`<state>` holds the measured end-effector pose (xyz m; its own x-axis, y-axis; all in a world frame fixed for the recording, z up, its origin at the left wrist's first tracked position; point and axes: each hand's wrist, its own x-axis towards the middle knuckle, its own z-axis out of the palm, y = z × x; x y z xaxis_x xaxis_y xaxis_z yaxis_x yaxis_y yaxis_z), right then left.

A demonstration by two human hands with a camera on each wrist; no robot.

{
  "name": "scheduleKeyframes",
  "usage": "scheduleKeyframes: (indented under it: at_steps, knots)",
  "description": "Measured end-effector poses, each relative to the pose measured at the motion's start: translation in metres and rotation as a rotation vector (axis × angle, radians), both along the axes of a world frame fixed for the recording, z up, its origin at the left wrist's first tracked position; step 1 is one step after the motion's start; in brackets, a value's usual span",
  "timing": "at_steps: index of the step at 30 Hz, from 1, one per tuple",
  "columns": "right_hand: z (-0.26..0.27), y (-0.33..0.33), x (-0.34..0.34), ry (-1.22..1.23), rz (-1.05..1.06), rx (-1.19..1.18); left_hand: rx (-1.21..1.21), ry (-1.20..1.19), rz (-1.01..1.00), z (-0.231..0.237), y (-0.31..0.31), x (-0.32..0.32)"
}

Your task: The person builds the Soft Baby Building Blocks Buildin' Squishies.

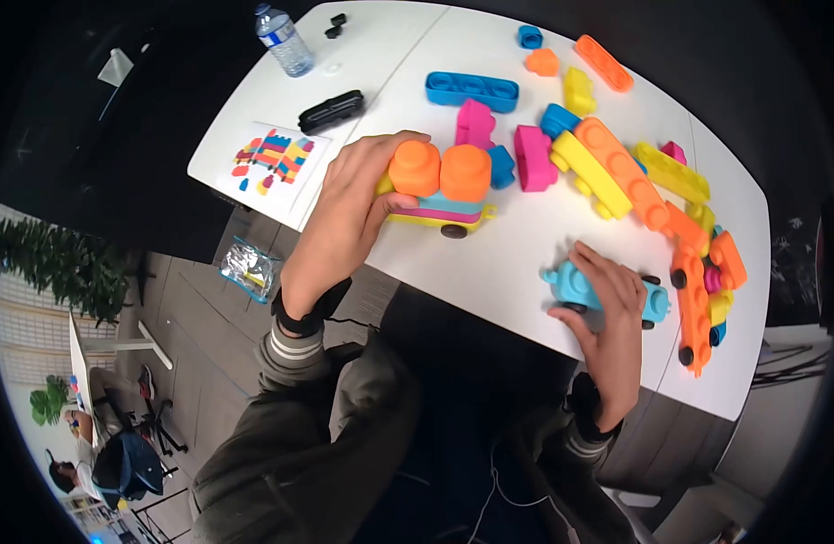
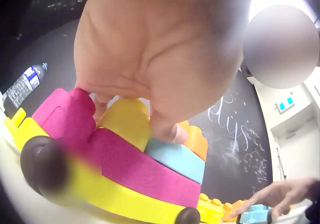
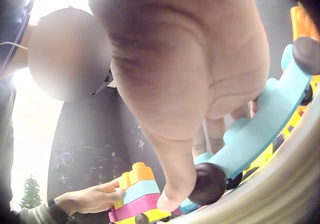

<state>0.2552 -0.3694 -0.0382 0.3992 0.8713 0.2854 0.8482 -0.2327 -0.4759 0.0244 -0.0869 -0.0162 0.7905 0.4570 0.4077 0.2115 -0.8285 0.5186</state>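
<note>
My left hand (image 1: 344, 195) grips a stacked toy-block wagon (image 2: 135, 156) by its upper blocks, thumb on the near side. The wagon has a yellow wheeled base, magenta and light blue layers, and two orange blocks (image 1: 467, 172) on top. In the left wrist view, a yellow block (image 2: 127, 116) shows under my palm and a magenta block (image 2: 67, 111) stands at one end. My right hand (image 1: 614, 304) holds a light blue wheeled base (image 3: 272, 106) with dark wheels at the table's near edge, thumb on one side and fingers across its studs.
Orange, yellow, magenta and blue blocks lie piled at right, around a long orange block (image 1: 616, 168) and an orange wheeled base (image 1: 693, 313). Farther back are a blue block (image 1: 471, 92), a black case (image 1: 331, 111), a water bottle (image 1: 285, 42) and a picture card (image 1: 272, 163).
</note>
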Motion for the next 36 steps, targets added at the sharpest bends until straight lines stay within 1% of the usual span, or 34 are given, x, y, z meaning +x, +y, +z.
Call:
scheduleKeyframes:
  at_steps: [1, 5, 8, 11, 13, 14, 18, 20, 21, 23, 24, 25, 27, 28, 29, 30, 31, 32, 34, 35, 36]
  knots:
    - [0.0, 0.002, -0.002, 0.001, 0.01, 0.011, 0.025, -0.011, 0.013, 0.0, 0.004, -0.003]
    - [-0.002, 0.008, -0.008, 0.024, 0.007, -0.007, -0.052, 0.023, 0.035, 0.002, 0.011, -0.012]
    - [-0.005, 0.011, -0.012, 0.034, 0.032, -0.012, -0.068, 0.031, 0.055, 0.005, 0.011, -0.014]
    - [-0.008, 0.014, -0.017, 0.081, 0.029, -0.011, -0.028, 0.025, 0.063, 0.006, 0.014, -0.018]
    - [-0.004, 0.012, -0.019, 0.121, 0.038, 0.037, -0.04, 0.022, 0.095, 0.006, 0.015, -0.02]
    - [-0.001, 0.008, -0.019, 0.049, -0.008, 0.0, -0.009, 0.028, 0.099, 0.005, 0.017, -0.022]
    - [0.008, -0.009, -0.004, -0.065, -0.125, -0.01, -0.015, -0.019, 0.109, 0.0, 0.024, -0.026]
    - [0.002, -0.017, 0.007, 0.079, -0.158, -0.002, -0.029, 0.021, 0.132, 0.0, 0.027, -0.029]
    - [0.002, -0.017, 0.008, 0.074, -0.171, -0.003, -0.032, 0.017, 0.118, 0.0, 0.027, -0.031]
    - [0.001, -0.016, 0.008, 0.1, -0.18, 0.064, 0.078, 0.081, 0.169, 0.001, 0.024, -0.032]
    - [0.0, -0.015, 0.008, 0.093, -0.196, 0.061, 0.008, 0.018, 0.208, 0.0, 0.019, -0.031]
    - [-0.001, -0.015, 0.008, 0.126, -0.175, 0.059, 0.003, 0.011, 0.19, 0.0, 0.013, -0.028]
    - [-0.002, -0.014, 0.012, 0.154, -0.171, 0.054, 0.203, -0.091, 0.324, 0.007, -0.002, -0.021]
    - [-0.002, -0.013, 0.014, 0.17, -0.14, 0.103, 0.268, -0.094, 0.347, 0.009, -0.007, -0.017]
    - [-0.001, -0.012, 0.014, 0.191, -0.106, 0.152, 0.267, -0.092, 0.336, 0.011, -0.015, -0.012]
    - [0.004, -0.012, 0.015, 0.109, -0.139, 0.137, 0.285, -0.155, 0.308, 0.013, -0.026, -0.006]
    - [0.009, -0.012, 0.019, 0.11, -0.132, 0.145, 0.308, -0.222, 0.289, 0.017, -0.038, 0.0]
    - [0.013, -0.011, 0.024, 0.019, -0.195, 0.13, 0.161, -0.35, 0.192, 0.005, -0.046, 0.009]
    - [0.013, -0.009, 0.042, -0.128, -0.246, 0.117, -0.115, -0.323, -0.048, -0.016, -0.068, 0.024]
    - [0.008, -0.011, 0.056, -0.185, -0.247, 0.115, -0.141, -0.274, -0.189, -0.03, -0.069, 0.038]
    - [0.009, -0.013, 0.07, -0.202, -0.236, 0.074, -0.013, -0.152, -0.276, -0.037, -0.073, 0.045]
